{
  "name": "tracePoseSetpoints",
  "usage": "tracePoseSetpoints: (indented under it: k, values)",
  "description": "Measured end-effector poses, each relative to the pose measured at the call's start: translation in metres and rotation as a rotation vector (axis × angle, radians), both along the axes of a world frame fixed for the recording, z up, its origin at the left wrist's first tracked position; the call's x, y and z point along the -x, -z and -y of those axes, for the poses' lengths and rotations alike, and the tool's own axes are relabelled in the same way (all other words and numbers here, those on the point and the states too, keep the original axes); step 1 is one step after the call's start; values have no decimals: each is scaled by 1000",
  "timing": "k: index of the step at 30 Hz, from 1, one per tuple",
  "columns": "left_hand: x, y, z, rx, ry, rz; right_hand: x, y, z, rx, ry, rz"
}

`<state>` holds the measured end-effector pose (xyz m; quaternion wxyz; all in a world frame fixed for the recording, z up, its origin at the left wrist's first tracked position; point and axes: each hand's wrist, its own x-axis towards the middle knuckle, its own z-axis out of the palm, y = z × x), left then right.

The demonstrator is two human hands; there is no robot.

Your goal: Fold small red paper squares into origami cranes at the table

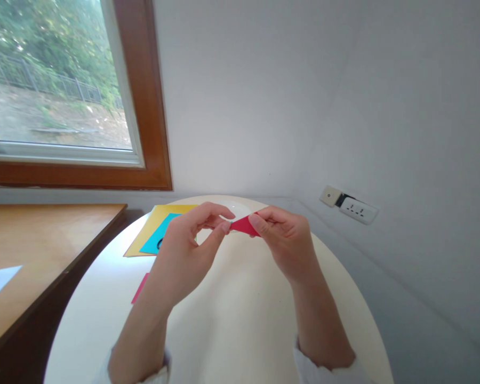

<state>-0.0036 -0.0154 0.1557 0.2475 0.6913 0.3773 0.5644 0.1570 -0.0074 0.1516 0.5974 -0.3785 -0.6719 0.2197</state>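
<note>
A small piece of folded red paper (244, 225) is held up above the round white table (240, 325), between my two hands. My right hand (286, 237) grips its wide end, thumb on top and fingers behind. At the narrow left tip, my left hand (194, 248) pinches with thumb and fingertips, its index finger raised a little above. The paper tapers toward that tip. My right fingers hide part of it.
Yellow paper (142, 241) lies at the table's left with a blue sheet (156, 242) on it. A pink paper piece (139, 289) is partly behind my left forearm. A wooden desk (44, 234) stands left. Wall sockets (358, 209) are at right.
</note>
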Motion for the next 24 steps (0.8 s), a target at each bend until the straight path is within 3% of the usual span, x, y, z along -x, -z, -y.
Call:
tracePoseSetpoints:
  k: [11,16,24]
  values:
    - [0,2,0,-32,-24,-10,4,1,-1,12,-23,-29]
    - [2,0,0,-40,28,33,4,2,-2,69,-43,-108]
    - [7,6,-4,-84,106,-98,5,1,-6,100,-6,-130]
